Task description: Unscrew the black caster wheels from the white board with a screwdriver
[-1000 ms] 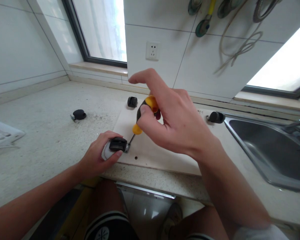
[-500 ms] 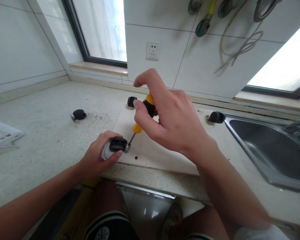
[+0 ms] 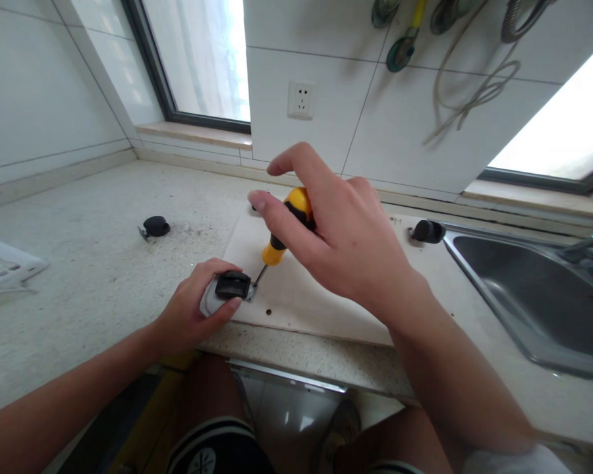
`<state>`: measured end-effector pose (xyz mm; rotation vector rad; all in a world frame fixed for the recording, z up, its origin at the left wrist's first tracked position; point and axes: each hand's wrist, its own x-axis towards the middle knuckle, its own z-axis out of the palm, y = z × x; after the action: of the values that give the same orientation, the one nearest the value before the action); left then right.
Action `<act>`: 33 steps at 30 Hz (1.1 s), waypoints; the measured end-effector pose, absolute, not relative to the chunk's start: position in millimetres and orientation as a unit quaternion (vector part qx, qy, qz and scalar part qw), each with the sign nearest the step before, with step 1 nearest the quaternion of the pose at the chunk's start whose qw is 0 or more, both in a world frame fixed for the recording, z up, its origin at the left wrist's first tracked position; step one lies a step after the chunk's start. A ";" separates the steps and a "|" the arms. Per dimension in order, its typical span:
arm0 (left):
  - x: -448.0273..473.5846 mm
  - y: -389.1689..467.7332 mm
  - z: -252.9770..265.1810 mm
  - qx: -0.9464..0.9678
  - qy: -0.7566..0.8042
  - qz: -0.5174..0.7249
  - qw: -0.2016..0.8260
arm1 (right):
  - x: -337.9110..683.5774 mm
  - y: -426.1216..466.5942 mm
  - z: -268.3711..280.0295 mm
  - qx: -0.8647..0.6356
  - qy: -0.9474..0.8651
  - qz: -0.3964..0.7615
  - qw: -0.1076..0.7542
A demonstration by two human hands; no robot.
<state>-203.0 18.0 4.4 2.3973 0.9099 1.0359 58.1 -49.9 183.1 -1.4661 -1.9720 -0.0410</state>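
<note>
A black caster wheel (image 3: 232, 285) sits at the near left corner of a white board (image 3: 316, 306). My left hand (image 3: 196, 294) is closed around it, thumb on the near side and fingers on the far side. In my right hand (image 3: 343, 234) is a yellow and black screwdriver (image 3: 275, 251), tilted, its tip at the caster's metal plate (image 3: 252, 293). The thumb and index finger are lifted partly off the handle, while the other fingers are hidden behind it. Whether a screw sits under the tip is too small to tell.
A loose black caster (image 3: 156, 226) lies on the speckled counter (image 3: 93, 204) to the left. Another caster (image 3: 429, 231) stands at the board's far right, beside the steel sink (image 3: 504, 283). At far left lies a white device (image 3: 10, 263). A socket (image 3: 301, 100) is on the tiled wall.
My right thumb has lifted and moved left off the handle, baring more of the screwdriver and covering most of the caster behind. My left hand has stayed on its caster.
</note>
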 end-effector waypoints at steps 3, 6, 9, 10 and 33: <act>-203.2 17.9 7.1 0.855 0.322 0.362 0.188 | 58.0 -44.6 181.6 -0.571 -0.748 -0.014 0.337; -203.0 17.3 9.5 0.854 0.324 0.358 0.194 | 58.0 -41.1 180.8 -0.580 -0.736 -0.027 0.348; -202.3 16.6 10.7 0.852 0.330 0.356 0.198 | 57.6 -40.3 179.8 -0.582 -0.729 -0.044 0.359; -202.1 16.5 10.8 0.851 0.330 0.357 0.198 | 57.5 -40.5 179.4 -0.579 -0.728 -0.048 0.363; -202.4 16.2 9.7 0.853 0.328 0.356 0.195 | 57.4 -39.8 175.7 -0.566 -0.724 -0.069 0.390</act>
<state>-202.4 16.2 9.7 2.3899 0.9194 0.9977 57.4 -39.8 175.7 -1.4379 -1.8392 -0.1751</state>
